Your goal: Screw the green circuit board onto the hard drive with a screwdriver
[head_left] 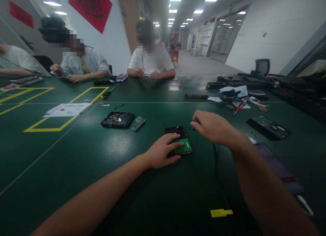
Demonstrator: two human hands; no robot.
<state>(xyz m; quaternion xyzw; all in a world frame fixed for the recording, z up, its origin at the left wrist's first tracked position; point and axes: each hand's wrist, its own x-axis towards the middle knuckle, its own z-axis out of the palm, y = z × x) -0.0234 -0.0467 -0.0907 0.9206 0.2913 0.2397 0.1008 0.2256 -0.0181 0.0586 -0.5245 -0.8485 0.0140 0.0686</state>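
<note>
A black hard drive with a green circuit board (187,146) lies on the dark green table in front of me. My left hand (163,149) rests on it from the left, fingers spread over the board and the black casing, thumb along the near edge. Just right of the drive's far end, my right hand (210,125) is bent down over the table with thumb and index finger brought together. A tiny dark spot shows below those fingertips, too small to name. The other fingers of that hand are partly hidden.
To the left are an opened black drive casing (118,120) and a loose circuit board (139,124). Another drive (268,127) and a phone-like slab (277,164) lie right. A cable with a yellow tag (221,213) runs nearby. Tools and wires lie behind; people sit opposite.
</note>
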